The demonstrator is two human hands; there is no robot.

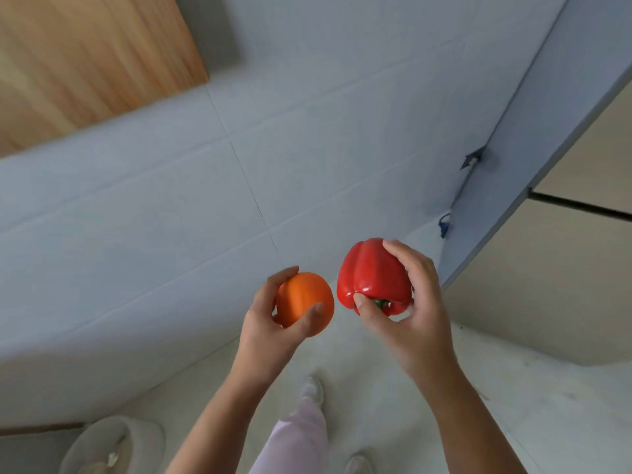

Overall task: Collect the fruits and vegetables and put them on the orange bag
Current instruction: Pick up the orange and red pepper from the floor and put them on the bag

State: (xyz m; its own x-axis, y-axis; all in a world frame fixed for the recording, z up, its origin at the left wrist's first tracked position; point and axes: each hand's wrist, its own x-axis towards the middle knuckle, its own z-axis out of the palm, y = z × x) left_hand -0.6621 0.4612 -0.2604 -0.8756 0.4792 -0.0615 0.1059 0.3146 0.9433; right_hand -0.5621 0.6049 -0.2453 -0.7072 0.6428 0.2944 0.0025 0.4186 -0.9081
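Observation:
My left hand is closed around a round orange fruit, thumb across its front. My right hand grips a glossy red bell pepper from the right side, with the green stem end turned toward my palm. Both are held up in front of me at about the same height, a small gap apart, above the floor. No orange bag is in view.
A pale tiled wall fills the view ahead, with a wooden panel at the upper left. A blue-grey door frame runs down the right. Below are the light floor, my legs and shoes, and a pale round object at the bottom left.

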